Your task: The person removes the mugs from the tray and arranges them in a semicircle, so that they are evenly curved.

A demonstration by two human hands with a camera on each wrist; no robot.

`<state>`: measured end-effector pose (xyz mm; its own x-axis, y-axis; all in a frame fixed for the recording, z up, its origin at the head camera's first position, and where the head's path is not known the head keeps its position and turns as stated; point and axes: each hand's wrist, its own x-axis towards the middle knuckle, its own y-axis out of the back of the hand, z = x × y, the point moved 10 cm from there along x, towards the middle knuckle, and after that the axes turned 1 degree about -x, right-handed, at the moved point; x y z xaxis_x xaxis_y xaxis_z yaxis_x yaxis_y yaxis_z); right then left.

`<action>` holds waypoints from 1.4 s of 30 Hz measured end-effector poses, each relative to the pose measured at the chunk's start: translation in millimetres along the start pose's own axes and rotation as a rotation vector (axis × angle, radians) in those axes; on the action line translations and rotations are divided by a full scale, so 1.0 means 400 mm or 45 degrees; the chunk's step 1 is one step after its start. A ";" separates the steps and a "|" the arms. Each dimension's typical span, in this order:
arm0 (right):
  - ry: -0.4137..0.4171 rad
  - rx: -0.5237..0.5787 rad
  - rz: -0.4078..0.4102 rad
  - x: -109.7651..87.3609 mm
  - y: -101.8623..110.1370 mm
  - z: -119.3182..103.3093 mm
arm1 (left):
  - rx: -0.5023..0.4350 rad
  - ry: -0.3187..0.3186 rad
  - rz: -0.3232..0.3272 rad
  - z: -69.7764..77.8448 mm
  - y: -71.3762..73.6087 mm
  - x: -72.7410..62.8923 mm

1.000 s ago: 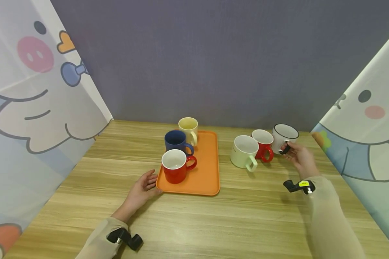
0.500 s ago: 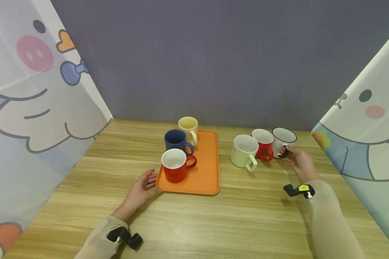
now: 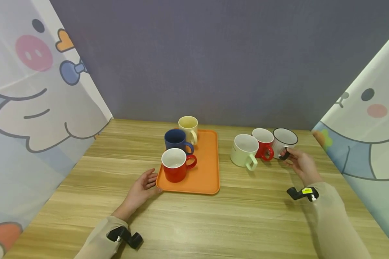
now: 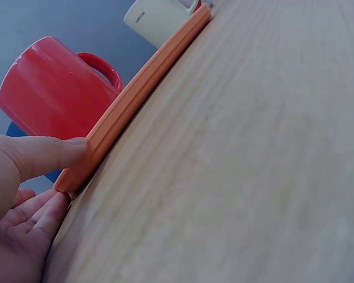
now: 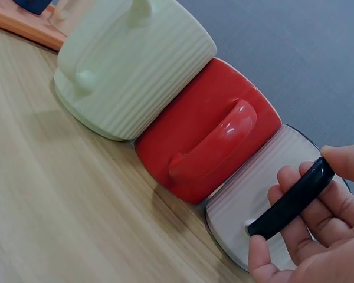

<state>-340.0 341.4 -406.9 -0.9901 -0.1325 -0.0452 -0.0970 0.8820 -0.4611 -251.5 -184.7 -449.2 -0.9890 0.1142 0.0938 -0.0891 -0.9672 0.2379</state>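
Observation:
In the head view, my right hand [image 3: 300, 164] grips the black handle [image 5: 292, 199] of a white mug [image 3: 280, 144] with a dark rim. That mug stands upright against a smaller red mug [image 5: 207, 131], and a pale green mug [image 3: 243, 154] is on the red one's other side. Over at the orange tray [image 3: 205, 180], my left hand [image 3: 140, 192] touches the near left corner, its thumb and fairly straight fingers either side of it. On the tray stand a larger red mug [image 3: 174, 172], a dark blue mug [image 3: 172, 140] and a pale yellow mug [image 3: 188, 130].
The mugs and tray are on a wooden table [image 3: 194, 226]. A grey panel [image 3: 194, 64] rises behind it, and printed cartoon curtains [image 3: 26, 104] flank both sides. The tray's right part is bare orange surface. Wood shows between the tray and the green mug.
The white mug has come slightly toward me and down with my right hand, settling beside the small red mug. My left hand, the tray and the other mugs have stayed put.

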 end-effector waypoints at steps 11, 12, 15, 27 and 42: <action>-0.018 -0.054 -0.049 -0.010 0.005 -0.002 | -0.018 0.011 0.009 -0.002 0.002 -0.001; -0.020 -0.056 -0.059 -0.011 0.004 -0.003 | -0.020 0.012 0.010 -0.002 0.003 -0.001; -0.032 -0.052 -0.087 -0.012 0.004 -0.002 | -0.024 0.012 0.011 -0.003 0.004 -0.001; -0.030 -0.091 -0.238 -0.014 -0.002 -0.004 | -0.024 0.014 -0.001 -0.008 0.003 0.000; 0.147 -0.572 0.166 -0.043 0.045 -0.057 | -0.013 0.036 -0.010 -0.006 0.000 -0.003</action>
<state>-326.9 370.0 -394.1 -0.9992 0.0208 0.0333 0.0198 0.9994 -0.0286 -250.7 -185.2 -451.7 -0.9912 0.1157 0.0641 -0.0983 -0.9686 0.2283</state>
